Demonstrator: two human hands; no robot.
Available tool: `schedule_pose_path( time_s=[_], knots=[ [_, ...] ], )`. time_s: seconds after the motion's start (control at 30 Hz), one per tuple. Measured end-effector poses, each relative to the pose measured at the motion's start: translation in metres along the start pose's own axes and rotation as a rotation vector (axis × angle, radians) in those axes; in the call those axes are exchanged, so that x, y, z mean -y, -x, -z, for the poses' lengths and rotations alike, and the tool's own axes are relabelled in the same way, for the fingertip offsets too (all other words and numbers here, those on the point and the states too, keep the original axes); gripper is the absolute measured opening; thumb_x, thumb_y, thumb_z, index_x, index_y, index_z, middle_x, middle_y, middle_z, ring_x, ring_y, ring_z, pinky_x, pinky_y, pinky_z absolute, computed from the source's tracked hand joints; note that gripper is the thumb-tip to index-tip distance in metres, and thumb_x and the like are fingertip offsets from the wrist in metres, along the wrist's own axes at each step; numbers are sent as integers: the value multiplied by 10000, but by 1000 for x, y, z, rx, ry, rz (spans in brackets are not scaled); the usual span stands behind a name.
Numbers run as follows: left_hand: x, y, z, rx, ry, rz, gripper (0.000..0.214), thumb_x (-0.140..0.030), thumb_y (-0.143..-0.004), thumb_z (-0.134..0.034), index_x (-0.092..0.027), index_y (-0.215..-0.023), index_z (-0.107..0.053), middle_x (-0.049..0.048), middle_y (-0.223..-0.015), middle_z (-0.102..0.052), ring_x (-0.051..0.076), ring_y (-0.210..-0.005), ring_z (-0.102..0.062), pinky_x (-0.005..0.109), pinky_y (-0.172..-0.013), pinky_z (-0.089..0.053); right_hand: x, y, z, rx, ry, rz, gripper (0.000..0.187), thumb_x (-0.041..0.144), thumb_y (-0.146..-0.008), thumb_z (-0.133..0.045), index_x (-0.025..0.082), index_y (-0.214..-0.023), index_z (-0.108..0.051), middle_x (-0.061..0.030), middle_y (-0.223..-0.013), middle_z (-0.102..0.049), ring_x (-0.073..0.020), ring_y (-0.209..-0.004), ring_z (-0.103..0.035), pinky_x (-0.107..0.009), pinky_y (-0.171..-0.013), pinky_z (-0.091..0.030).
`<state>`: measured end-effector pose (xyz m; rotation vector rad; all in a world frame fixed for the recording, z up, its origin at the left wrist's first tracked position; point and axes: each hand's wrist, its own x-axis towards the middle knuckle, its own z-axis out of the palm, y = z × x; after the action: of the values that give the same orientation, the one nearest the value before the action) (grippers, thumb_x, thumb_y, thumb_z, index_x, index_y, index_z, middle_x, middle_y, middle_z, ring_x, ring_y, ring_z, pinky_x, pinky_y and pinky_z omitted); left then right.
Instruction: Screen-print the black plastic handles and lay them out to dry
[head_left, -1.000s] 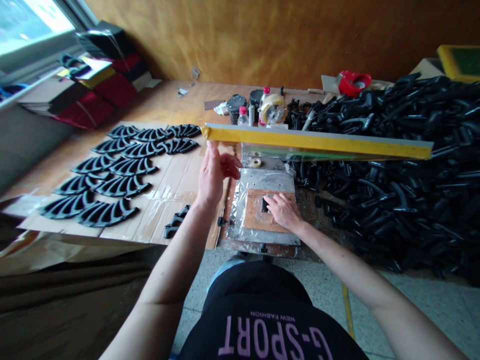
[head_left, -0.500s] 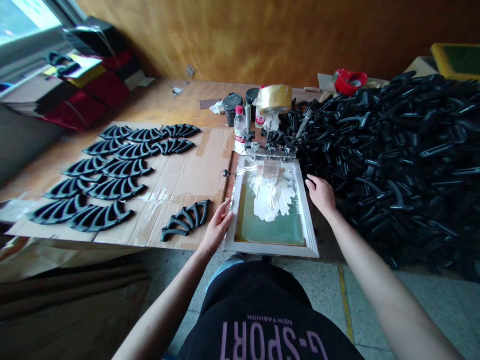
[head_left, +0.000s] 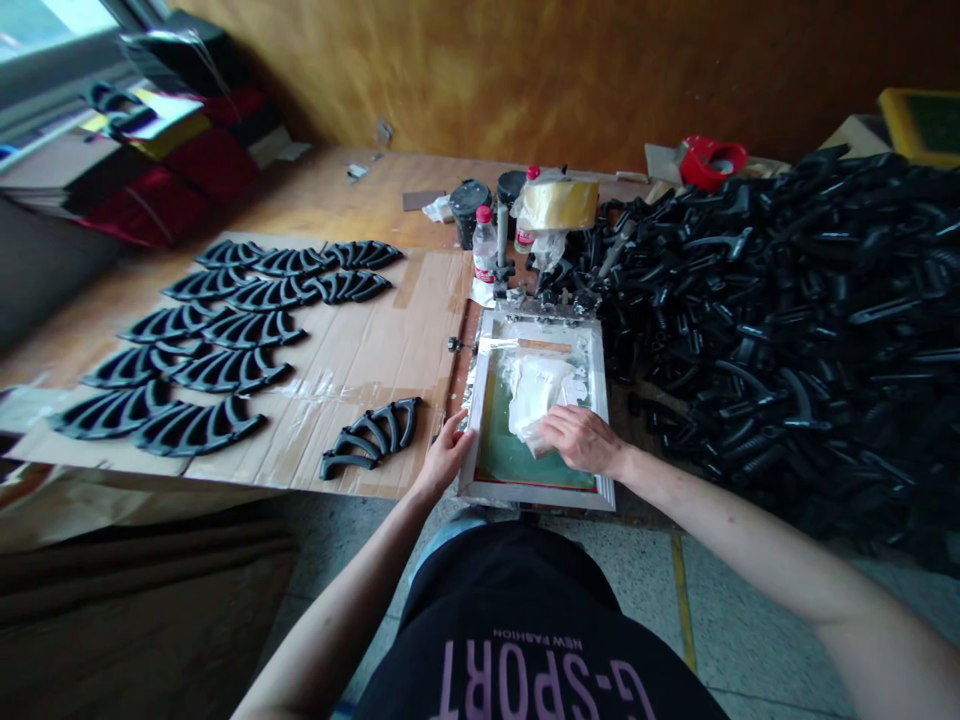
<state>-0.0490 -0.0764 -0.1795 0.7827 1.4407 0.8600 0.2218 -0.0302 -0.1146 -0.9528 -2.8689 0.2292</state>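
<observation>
A silkscreen frame (head_left: 606, 420) with pale wooden-looking edges and green mesh (head_left: 495, 455) lies in front of me. My left hand (head_left: 448, 450) holds its left edge, thumb towards the frame. Over the mesh, my right hand (head_left: 581, 438) is closed on a scraper (head_left: 536, 400) coated in white paste; the gripped end is hidden by my fingers. More white paste (head_left: 576, 386) is spread around the scraper. Hinge clamps (head_left: 551, 302) sit at the far end of the frame. One black curved ribbed part (head_left: 371, 437) lies on cardboard left of my left hand.
Several black ribbed parts (head_left: 232, 370) stand in rows on the cardboard (head_left: 360, 350). A large heap of black parts (head_left: 765, 330) fills the right side. Behind the frame are a bottle (head_left: 484, 245), dark tubs (head_left: 470, 212) and a tape roll (head_left: 562, 204). A red tape dispenser (head_left: 709, 165) lies farther back.
My right hand has moved left from beside the frame onto the mesh and taken hold of the scraper. The frame's near right corner has shifted left. My left hand stays at the left edge.
</observation>
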Motion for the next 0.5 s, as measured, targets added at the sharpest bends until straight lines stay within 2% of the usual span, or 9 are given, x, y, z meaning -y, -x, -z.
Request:
schedule_pose_path(
  time_s=[0.07, 0.17, 0.27, 0.33, 0.43, 0.5],
  knots=[
    [0, 0, 0, 10, -21, -12, 667, -420, -744, -719, -204, -1350, -544, 8, -757, -676, 140, -627, -598, 205, -535, -417, -1, 1, 3, 1, -2, -10, 135, 154, -867, -514, 182, -815, -635, -65, -817, -632, -201, -828, -539, -310, -718, -375],
    [-2, 1, -1, 40, -37, -34, 711, -462, -747, -707, -181, -1371, -513, 20, -770, -686, 144, -631, -609, 209, -539, -426, 0, -2, -4, -103, 39, -115, 158, 144, -875, -494, 172, -869, -649, -82, -847, -638, -220, -870, -535, -331, -744, -381],
    [-5, 2, -2, 39, -36, -33, 718, -479, -751, -695, -186, -1378, -501, 35, -803, -698, 157, -655, -631, 221, -551, -451, 9, 4, -19, -165, 42, -52, 256, 92, -886, -420, 156, -936, -662, -104, -887, -649, -225, -889, -534, -343, -756, -393],
    [-8, 4, -3, 24, -38, -28, 717, -476, -741, -703, -181, -1367, -513, 37, -797, -699, 155, -644, -628, 219, -541, -448, 12, 8, -20, -156, 13, -22, 229, 127, -898, -443, 166, -917, -668, -94, -863, -654, -220, -872, -546, -337, -755, -400],
    [-22, 12, -2, 36, -42, -24, 759, -477, -721, -725, -182, -1384, -501, 26, -760, -691, 136, -583, -589, 207, -497, -409, 4, -8, -2, -167, -16, -162, 160, 251, -909, -547, 188, -981, -675, -76, -876, -680, -221, -883, -579, -326, -780, -410],
    [-38, 22, 0, 41, -38, -36, 779, -511, -727, -722, -199, -1402, -490, 2, -705, -661, 123, -538, -550, 204, -472, -382, -11, -29, 21, -209, -18, -313, 301, 332, -893, -610, 216, -1170, -637, -73, -974, -704, -229, -923, -604, -324, -804, -421]
  ],
)
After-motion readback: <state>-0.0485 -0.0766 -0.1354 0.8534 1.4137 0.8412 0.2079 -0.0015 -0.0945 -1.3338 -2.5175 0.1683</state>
